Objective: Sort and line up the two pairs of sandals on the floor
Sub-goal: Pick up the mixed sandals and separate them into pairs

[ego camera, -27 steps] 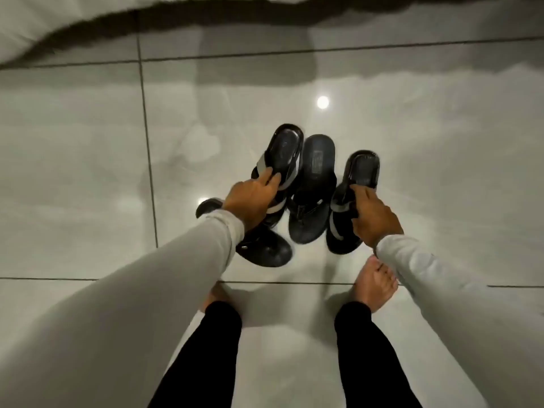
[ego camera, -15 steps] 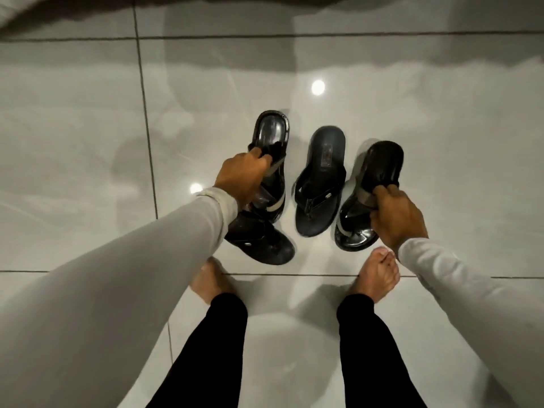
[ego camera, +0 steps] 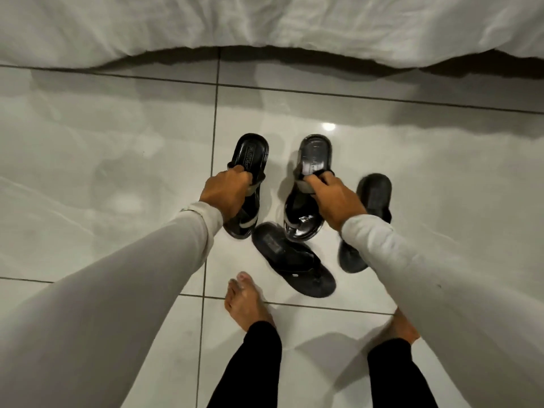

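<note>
My left hand (ego camera: 228, 195) grips the strap of a glossy black sandal with grey-white bands (ego camera: 250, 160), its heel pointing away from me. My right hand (ego camera: 334, 200) holds the matching glossy striped sandal (ego camera: 313, 157) just to its right, side by side with a small gap between them. A matte black thong sandal (ego camera: 294, 262) lies slanted on the floor below the two held ones. The other matte thong sandal (ego camera: 374, 195) lies to the right, its middle hidden behind my right sleeve.
White bedding (ego camera: 265, 25) hangs over the floor along the top of the view. My bare feet (ego camera: 245, 301) stand on the glossy white tiles (ego camera: 88, 172) just behind the sandals. Open tile stretches to the left and right.
Both hands carried the striped sandals leftwards so they now sit next to each other. The thong sandal that lay between them now lies to the right. The view tilted up, showing the bedding.
</note>
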`<state>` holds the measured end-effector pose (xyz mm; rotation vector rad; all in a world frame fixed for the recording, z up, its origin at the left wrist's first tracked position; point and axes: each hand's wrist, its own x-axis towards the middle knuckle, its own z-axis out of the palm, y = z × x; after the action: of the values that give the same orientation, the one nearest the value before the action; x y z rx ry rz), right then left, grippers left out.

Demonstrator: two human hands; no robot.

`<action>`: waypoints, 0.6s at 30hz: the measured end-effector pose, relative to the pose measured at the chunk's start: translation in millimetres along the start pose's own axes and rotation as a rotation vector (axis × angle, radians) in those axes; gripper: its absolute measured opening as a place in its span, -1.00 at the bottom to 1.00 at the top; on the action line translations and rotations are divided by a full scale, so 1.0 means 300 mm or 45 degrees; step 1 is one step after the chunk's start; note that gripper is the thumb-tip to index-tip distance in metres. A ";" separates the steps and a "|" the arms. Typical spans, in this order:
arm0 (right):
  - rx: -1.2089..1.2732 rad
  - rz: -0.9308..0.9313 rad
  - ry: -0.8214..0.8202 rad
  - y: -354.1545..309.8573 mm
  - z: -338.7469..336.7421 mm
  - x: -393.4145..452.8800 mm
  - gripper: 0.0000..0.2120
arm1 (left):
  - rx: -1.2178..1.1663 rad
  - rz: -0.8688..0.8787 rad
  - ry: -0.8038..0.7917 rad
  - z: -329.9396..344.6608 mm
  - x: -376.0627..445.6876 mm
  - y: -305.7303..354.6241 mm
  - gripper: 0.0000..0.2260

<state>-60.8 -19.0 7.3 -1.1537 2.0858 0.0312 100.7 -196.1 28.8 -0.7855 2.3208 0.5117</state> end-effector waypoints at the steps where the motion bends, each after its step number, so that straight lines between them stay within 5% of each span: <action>1: -0.003 -0.005 -0.014 -0.038 0.029 0.036 -0.46 | -0.038 -0.027 0.004 0.017 0.007 -0.017 -0.81; 7: 0.063 0.149 -0.033 -0.055 0.155 0.009 -0.24 | -0.353 -0.095 0.210 0.194 -0.116 0.019 -0.71; 14: -0.117 0.380 -0.394 0.306 0.194 -0.240 -0.36 | -0.517 -0.181 -0.402 0.461 -0.272 0.351 -0.59; 18: -0.138 0.276 -0.426 0.431 0.262 -0.240 -0.36 | -0.663 -0.307 -0.454 0.606 -0.216 0.539 -0.47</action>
<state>-86.8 137.7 -46.1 -0.9071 1.9152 0.4170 116.3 47.0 -35.2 -1.0932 1.7505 1.0711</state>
